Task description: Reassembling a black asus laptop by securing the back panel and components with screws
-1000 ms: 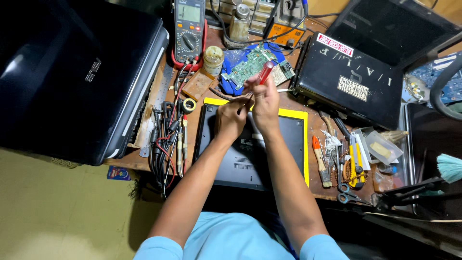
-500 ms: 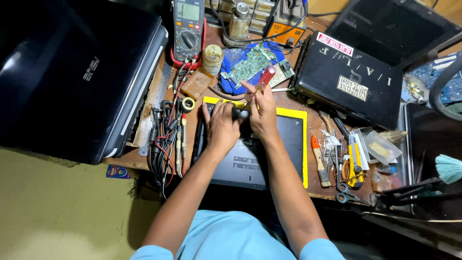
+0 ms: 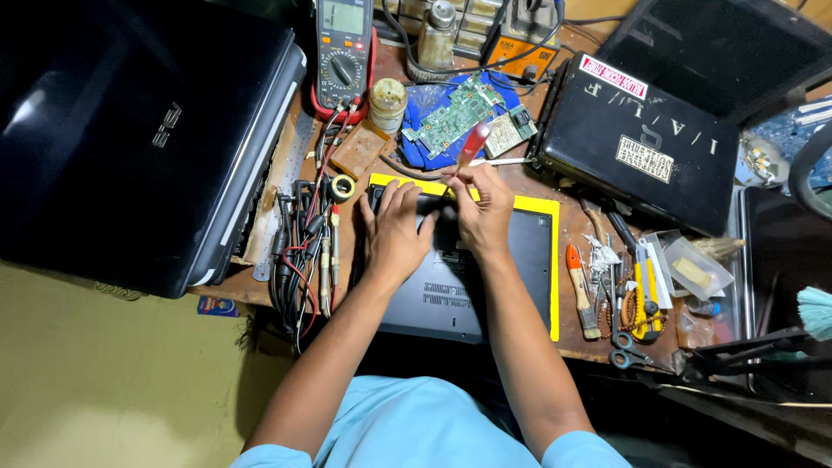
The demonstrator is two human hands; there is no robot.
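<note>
The left hand (image 3: pixel 394 230) lies flat, with fingers spread, on the upturned black laptop base (image 3: pixel 459 277), which rests on a yellow-edged work mat (image 3: pixel 551 260) in the middle of the frame. The right hand (image 3: pixel 484 212) has its grip pressed together around a red-handled screwdriver (image 3: pixel 472 146), whose handle points up toward the top of the frame; the tip is hidden under the hand, so I cannot tell if it sits in a screw.

In my judgement, the main risk is that the tip slips out of the screw head, because the tool is tilted and only one hand steadies the base. A slip can scratch the plastic shell or damage the screw. A small loosened screw can also roll off the mat and be lost among the clutter.

Around the base the bench is crowded. Just above the hands lies a green circuit board on a blue cloth (image 3: pixel 459 113), near enough to be hit by the handle. A bundle of red and black test leads (image 3: pixel 303 251) lies at the left, beside the left hand, and a grey multimeter with a red holster (image 3: pixel 344 56) stands at the upper middle. A large closed black laptop (image 3: pixel 130 130) fills the upper left, a black case with stickers (image 3: pixel 641 139) sits at the upper right, and hand tools and scissors (image 3: pixel 628 303) lie at the right.
</note>
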